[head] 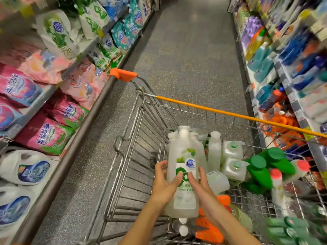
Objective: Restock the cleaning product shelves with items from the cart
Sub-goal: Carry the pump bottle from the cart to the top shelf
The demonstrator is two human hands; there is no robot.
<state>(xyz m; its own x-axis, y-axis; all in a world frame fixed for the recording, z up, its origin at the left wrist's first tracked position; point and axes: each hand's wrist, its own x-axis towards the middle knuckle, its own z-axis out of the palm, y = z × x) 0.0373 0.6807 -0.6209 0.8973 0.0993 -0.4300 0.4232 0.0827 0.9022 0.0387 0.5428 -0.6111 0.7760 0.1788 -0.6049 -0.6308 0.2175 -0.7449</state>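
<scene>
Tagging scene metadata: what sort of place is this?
Likely a supermarket cleaning-products aisle: detergent bags shelved on one side, cleaner bottles on the other, and a wire shopping cart of bottles between them, with the left hand and right hand holding a clear bottle over it.

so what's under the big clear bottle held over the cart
Below the clear bottle, held by the left hand and right hand, show white caps and orange bottles; the rest is covered.

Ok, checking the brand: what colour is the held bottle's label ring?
Green ring on the bottle, head view.
</scene>
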